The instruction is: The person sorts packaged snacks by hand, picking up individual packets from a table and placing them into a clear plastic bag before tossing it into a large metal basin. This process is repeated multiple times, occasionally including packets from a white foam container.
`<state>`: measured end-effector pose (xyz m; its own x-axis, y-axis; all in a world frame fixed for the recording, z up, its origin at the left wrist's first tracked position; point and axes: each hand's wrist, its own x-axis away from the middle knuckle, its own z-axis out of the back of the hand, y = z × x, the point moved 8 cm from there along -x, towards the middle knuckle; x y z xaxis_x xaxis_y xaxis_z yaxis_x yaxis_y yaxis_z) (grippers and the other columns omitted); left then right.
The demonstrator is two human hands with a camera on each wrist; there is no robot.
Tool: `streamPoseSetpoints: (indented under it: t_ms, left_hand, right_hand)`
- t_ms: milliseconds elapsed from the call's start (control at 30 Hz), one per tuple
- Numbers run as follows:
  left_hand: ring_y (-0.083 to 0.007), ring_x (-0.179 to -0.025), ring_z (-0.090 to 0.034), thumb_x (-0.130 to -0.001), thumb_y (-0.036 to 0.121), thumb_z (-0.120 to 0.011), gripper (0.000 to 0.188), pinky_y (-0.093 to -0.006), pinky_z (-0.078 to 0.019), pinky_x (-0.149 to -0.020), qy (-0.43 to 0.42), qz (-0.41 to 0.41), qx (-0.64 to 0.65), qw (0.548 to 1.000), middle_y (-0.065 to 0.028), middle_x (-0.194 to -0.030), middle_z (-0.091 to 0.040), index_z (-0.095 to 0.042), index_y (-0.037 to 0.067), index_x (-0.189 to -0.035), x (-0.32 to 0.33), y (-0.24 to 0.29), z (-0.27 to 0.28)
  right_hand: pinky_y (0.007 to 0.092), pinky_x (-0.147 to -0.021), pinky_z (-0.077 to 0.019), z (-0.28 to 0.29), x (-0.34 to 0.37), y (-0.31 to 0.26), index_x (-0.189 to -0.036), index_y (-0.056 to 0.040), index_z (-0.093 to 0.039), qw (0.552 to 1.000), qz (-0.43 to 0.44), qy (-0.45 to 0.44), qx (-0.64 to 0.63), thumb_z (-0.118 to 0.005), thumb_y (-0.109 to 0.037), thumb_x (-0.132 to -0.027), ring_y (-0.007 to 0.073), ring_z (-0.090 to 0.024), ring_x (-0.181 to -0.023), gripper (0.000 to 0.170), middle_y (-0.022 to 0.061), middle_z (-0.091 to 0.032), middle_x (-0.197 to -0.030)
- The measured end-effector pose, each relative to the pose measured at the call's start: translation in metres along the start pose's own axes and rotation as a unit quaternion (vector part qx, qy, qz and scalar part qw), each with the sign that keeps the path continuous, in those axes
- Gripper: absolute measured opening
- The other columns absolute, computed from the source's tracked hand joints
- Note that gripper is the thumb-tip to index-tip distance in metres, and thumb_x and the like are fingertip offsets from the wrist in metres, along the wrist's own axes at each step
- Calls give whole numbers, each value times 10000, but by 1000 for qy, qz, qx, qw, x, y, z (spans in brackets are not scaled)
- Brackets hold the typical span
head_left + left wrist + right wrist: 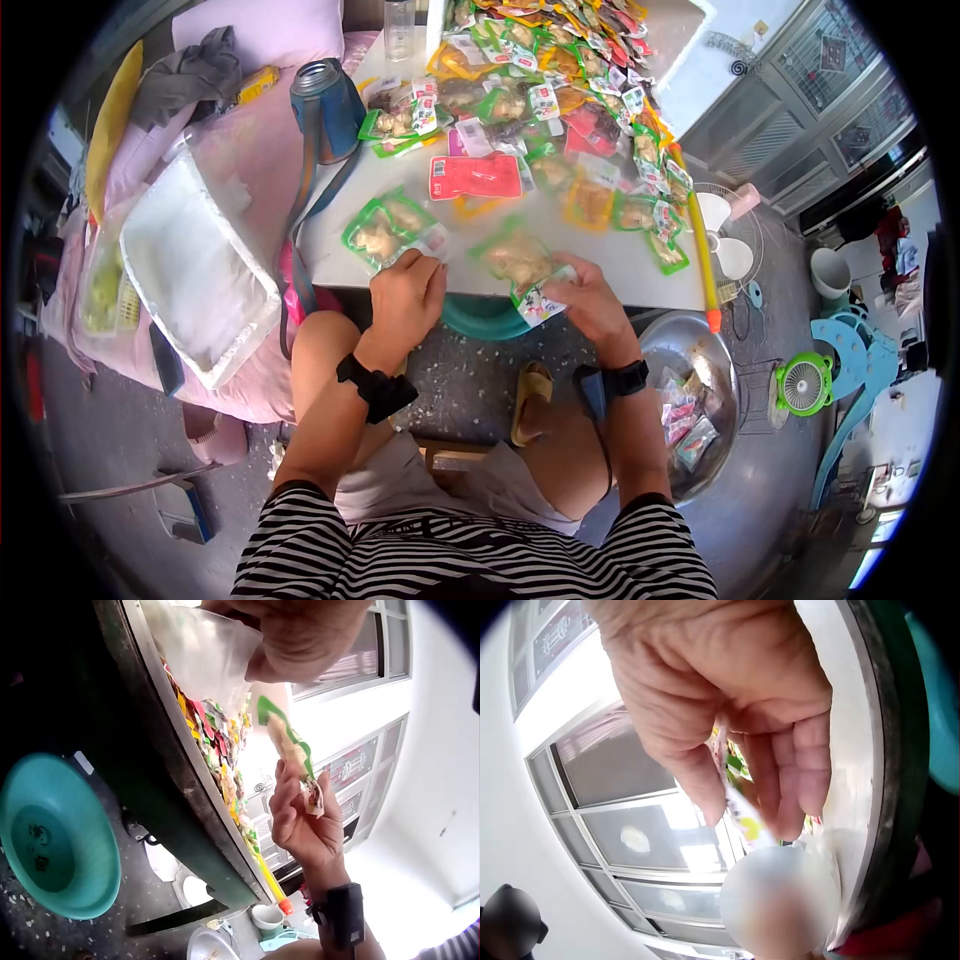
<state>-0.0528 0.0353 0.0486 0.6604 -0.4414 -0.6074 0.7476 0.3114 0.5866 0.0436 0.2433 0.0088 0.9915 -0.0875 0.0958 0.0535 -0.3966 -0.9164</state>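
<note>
My right hand [592, 308] pinches the printed end of a green-edged clear food packet [516, 262] with pale chunky pieces inside, raised at the table's front edge. In the right wrist view, the packet's printed strip [744, 814] shows between the thumb and fingers. Left of it, the curled fingers of my left hand [408, 300] grip the near end of a similar green-edged packet [378, 240] over the tabletop. Part of its translucent film [202, 652] shows beside that hand in the left wrist view. A red packet [475, 177] lies on the table beyond both hands.
Many mixed packets [560, 45] heap at the table's back. A blue flask [328, 110] stands at the left, near a white foam box [200, 270]. Below the table edge sits a teal basin [97, 825]; a metal basin [725, 400] with packets is at the right.
</note>
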Motion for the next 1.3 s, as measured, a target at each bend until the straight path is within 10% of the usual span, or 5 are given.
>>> streamPoseSetpoints:
  t_ms: [667, 900, 1200, 1300]
  left_hand:
    - [-289, -638, -635, -734, -16, -666, 259, -370, -519, -550, 20, -148, -83, 985, -120, -833, -600, -641, -23, -992, 7, 36, 4]
    - [-285, -657, -633, -722, -16, -670, 282, -368, -517, -566, 20, -116, -85, 989, -110, -793, -565, -638, -28, -1002, 4, 31, 10]
    - [-279, -699, -627, -709, 30, -622, 297, -365, -522, -582, 21, -109, -76, 991, -107, -802, -562, -630, -12, -1003, 5, 27, 7]
    - [-282, -709, -632, -709, 35, -628, 301, -368, -524, -587, 21, -133, -67, 989, -113, -821, -575, -629, -14, -1007, 8, 35, 5]
  right_hand:
    - [200, -518, -425, -53, -58, 58, -1148, 2, -612, 998, -53, 25, -3, -674, -29, -831, 70, -593, -648, 325, 19, -669, -832]
    - [189, -498, -360, -95, -67, 56, -1114, -37, -606, 984, -22, 49, -171, -602, 11, -878, 50, -524, -635, 241, -9, -617, -868]
    - [201, -437, -287, -73, -59, 63, -998, -32, -649, 994, -35, 95, -51, -549, -19, -926, 19, -423, -509, 123, -7, -584, -703]
    - [208, -494, -415, -78, -77, 75, -1050, -23, -640, 993, -14, 30, -115, -511, -3, -933, 55, -536, -595, 175, 25, -631, -798]
